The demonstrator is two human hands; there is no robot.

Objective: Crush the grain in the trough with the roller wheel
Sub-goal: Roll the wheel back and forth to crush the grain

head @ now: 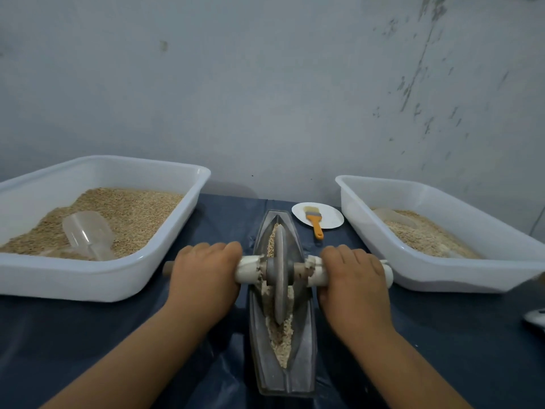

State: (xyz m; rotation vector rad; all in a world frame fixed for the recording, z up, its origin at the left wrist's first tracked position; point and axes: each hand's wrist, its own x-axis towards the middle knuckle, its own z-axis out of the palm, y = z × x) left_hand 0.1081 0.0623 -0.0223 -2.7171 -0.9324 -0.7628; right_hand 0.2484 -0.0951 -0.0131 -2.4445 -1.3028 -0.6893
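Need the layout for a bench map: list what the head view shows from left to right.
Left tub of grain → clear scoop → left hand → roller wheel in the trough → right hand → right tub.

Legible markings — none: no text, label, brand, number or sign can be read on anything.

left tub cropped, palms hide axle

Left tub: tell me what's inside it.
The left tub holds tan grain and a clear plastic scoop lying on it, its handle partly sunk in. The grain hides the tub's floor and anything buried.
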